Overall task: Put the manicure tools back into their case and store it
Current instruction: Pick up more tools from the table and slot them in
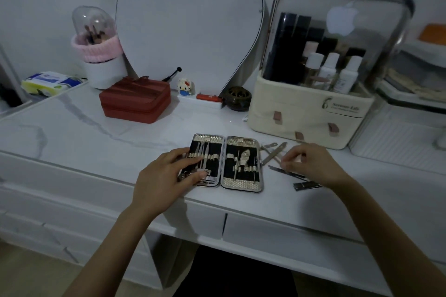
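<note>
I see the hinged manicure case with silver textured edges and black lining [226, 163] lying open flat near the front edge of the white marble-patterned desk [72, 128], most of its elastic loops already filled with slim steel tools. My left hand [166, 176] rests spread across the case's left half, its fingers [190, 160] wide and flat, pressing rather than gripping anything. My right hand [311, 164] hovers just right of the case, over the loose steel tools scattered on the desk [272, 152], with its fingers [286, 160] curled close together; I cannot tell whether they already pinch something thin. A dark flat nail file [287, 171] and a small steel nail clipper [306, 185] lie beside that hand. I judge these pieces to be light, rigid and slick, with sharp or pointed tips, so I would take each by the middle of its shank, pinch firmly, and slide it handle-first under a loop, with the left hand pinning the case so it does not skate on the smooth top. The case itself looks stiff and light; once folded shut I would grasp it across both long edges. The cream storage box with a clear domed lid [311, 108] behind seems a likely home for it.
</note>
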